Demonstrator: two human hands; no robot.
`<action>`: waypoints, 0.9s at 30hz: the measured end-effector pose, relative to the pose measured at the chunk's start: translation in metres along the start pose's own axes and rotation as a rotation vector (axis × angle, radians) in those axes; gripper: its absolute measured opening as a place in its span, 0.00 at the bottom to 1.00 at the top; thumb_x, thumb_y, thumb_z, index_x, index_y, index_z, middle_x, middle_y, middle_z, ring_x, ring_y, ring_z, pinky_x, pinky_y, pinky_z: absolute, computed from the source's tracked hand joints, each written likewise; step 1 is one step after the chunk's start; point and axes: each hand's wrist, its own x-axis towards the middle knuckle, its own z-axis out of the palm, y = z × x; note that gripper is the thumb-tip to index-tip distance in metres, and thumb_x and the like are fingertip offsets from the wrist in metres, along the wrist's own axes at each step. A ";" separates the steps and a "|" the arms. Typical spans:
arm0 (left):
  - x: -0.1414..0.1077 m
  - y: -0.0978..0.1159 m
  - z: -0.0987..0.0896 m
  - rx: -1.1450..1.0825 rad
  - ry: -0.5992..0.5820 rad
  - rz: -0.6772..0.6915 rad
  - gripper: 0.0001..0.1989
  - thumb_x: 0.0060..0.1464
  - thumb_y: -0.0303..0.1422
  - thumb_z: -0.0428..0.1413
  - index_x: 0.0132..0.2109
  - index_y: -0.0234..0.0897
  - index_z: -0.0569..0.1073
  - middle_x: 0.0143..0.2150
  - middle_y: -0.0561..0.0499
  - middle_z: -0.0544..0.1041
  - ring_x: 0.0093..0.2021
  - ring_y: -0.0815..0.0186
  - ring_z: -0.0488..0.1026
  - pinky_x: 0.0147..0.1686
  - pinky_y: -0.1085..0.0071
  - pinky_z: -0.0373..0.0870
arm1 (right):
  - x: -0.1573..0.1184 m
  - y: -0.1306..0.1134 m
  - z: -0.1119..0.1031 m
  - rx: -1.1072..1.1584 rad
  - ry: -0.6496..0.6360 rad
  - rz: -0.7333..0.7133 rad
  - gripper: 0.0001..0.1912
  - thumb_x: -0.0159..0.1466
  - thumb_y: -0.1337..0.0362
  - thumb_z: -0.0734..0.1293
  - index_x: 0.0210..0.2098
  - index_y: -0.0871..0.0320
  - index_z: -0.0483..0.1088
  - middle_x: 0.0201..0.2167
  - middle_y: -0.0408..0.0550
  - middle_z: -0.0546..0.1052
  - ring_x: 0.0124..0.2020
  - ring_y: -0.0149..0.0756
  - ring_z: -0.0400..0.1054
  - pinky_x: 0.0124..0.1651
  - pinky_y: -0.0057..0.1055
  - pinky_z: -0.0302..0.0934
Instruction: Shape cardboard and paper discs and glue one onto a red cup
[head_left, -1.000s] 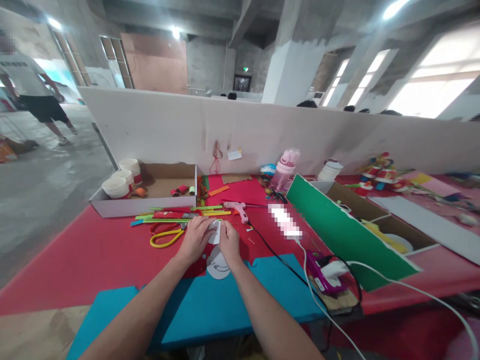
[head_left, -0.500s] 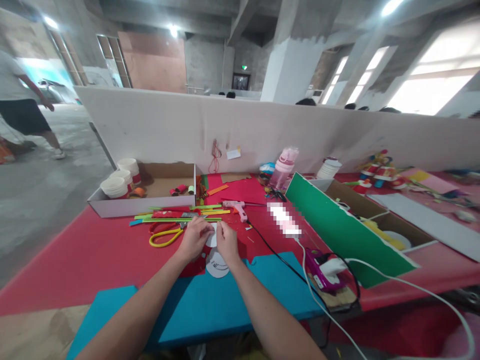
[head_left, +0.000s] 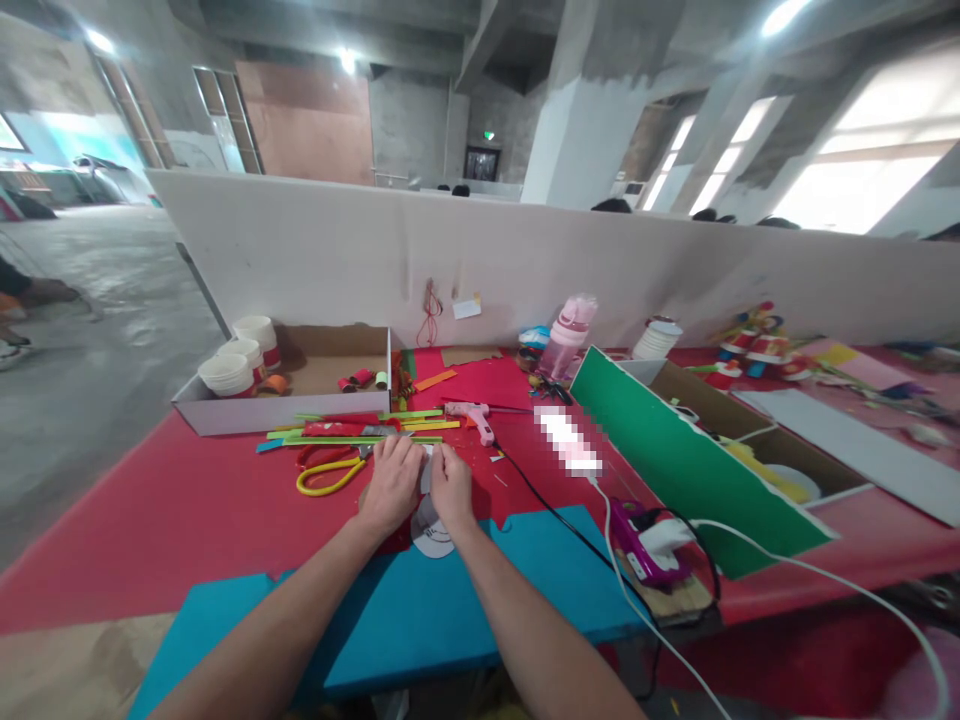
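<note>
Both hands are close together over the red table covering. My left hand (head_left: 392, 484) is closed, its fingertips at the edge of a small white paper piece (head_left: 427, 478). On the other side of that piece, my right hand (head_left: 451, 488) pinches it between thumb and fingers. The fingers hide much of it. Just below the hands lies a round white paper disc (head_left: 433, 538) with black curved markings. Yellow-handled scissors (head_left: 328, 478) lie left of my left hand. A pink glue gun (head_left: 474, 417) rests beyond my right hand.
Coloured paper strips (head_left: 352, 440) lie beyond the hands. A cardboard box (head_left: 285, 412) with paper cups stands at the back left. On the right are a green-sided box (head_left: 675, 470), a purple power strip (head_left: 651, 548) and loose cables. A pink bottle (head_left: 570, 335) stands by the partition.
My left hand has turned over more, its back now facing up and its fingers covering more of the white piece. The person walking at the far left has nearly left view.
</note>
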 end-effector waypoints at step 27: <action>0.000 -0.026 -0.011 -0.630 0.096 -0.308 0.05 0.56 0.35 0.53 0.37 0.38 0.71 0.34 0.52 0.75 0.34 0.66 0.71 0.36 0.72 0.66 | 0.018 0.012 -0.017 0.494 -0.007 0.161 0.18 0.65 0.49 0.55 0.26 0.55 0.57 0.19 0.38 0.61 0.21 0.28 0.57 0.21 0.22 0.50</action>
